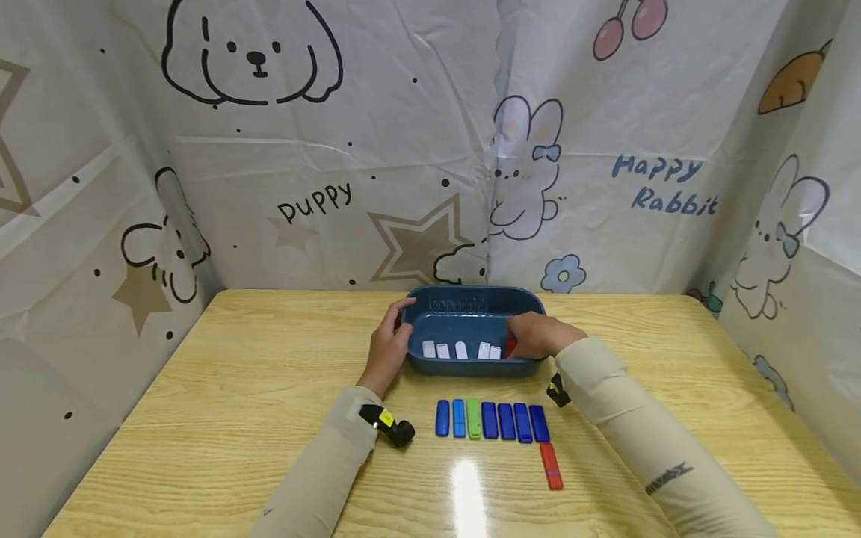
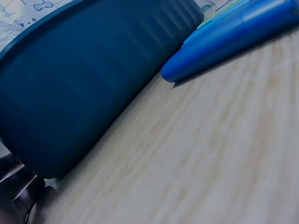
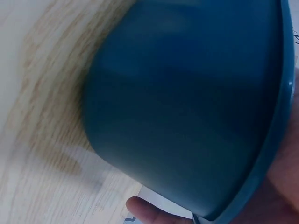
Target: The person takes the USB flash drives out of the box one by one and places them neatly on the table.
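A deep blue-green plastic basin stands toward the back of the table. My left hand grips its left end, with the thumb at the rim and the fingers outside; the left wrist view shows fingertips against the outer wall. My right hand reaches over the right end into the basin and pinches a small red piece, mostly hidden by the fingers. Several white pieces show along the near inside wall. In the right wrist view the basin's outer wall covers most of the hand.
In front of the basin lies a row of flat bars with rounded ends: several blue bars and one green bar. A red bar lies nearer, at the row's right end. A printed cloth hangs behind the table.
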`<state>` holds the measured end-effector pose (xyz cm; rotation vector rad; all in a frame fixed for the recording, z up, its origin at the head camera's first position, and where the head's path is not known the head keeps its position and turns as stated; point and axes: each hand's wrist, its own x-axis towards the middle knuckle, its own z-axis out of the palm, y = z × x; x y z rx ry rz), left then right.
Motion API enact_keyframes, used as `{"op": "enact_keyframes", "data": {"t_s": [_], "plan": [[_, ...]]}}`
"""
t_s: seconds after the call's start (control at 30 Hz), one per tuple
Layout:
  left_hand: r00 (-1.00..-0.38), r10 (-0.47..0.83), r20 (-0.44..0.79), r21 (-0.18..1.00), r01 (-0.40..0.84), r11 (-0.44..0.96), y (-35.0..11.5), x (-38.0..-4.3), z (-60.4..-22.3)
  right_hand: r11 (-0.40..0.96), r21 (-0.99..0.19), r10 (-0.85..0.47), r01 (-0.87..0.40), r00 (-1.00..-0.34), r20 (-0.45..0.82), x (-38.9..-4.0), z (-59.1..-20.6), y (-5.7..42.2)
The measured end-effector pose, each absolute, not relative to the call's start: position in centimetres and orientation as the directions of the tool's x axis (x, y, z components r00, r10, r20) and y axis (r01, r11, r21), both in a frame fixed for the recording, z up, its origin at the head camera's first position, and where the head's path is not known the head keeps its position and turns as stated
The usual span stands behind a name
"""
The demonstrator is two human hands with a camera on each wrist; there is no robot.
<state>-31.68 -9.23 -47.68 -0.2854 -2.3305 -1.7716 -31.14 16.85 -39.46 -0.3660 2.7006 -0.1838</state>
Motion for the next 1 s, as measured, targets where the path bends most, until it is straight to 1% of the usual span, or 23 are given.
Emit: {"op": "enact_keyframes", "data": {"t_s": [0.1,0.3,0.4,0.57,0.73,1.0], "plan": [[-0.963,0.029,0.269,0.924,0.266,0.274,-9.3,-31.7,-47.7,0.960,-0.157,-0.276,-0.233,-0.882,-0.382,-31.2,-39.5,16.7],[-0.962,0.032,0.270,0.925,0.269,0.267,-9.5,-31.8,-47.8,0.962,-0.068,-0.269,-0.263,-0.891,-0.365,-31.4,-39.5,16.4],[-0.961,0.033,0.273,0.925,0.272,0.264,-9.5,-31.8,-47.8,0.958,-0.050,-0.281,-0.281,-0.894,-0.350,-31.4,-39.6,16.5],[-0.961,0.042,0.272,0.928,0.274,0.254,-9.3,-31.7,-47.8,0.956,-0.077,-0.292,-0.282,-0.903,-0.315,-31.3,-39.7,17.0],[-0.961,0.042,0.273,0.928,0.275,0.250,-9.3,-31.7,-47.8,0.955,-0.075,-0.298,-0.288,-0.921,-0.251,-31.1,-39.4,17.3],[-0.961,0.038,0.273,0.925,0.273,0.265,-9.2,-31.8,-47.8,0.942,-0.110,-0.326,-0.316,-0.942,-0.079,-30.1,-38.6,18.3]]}}
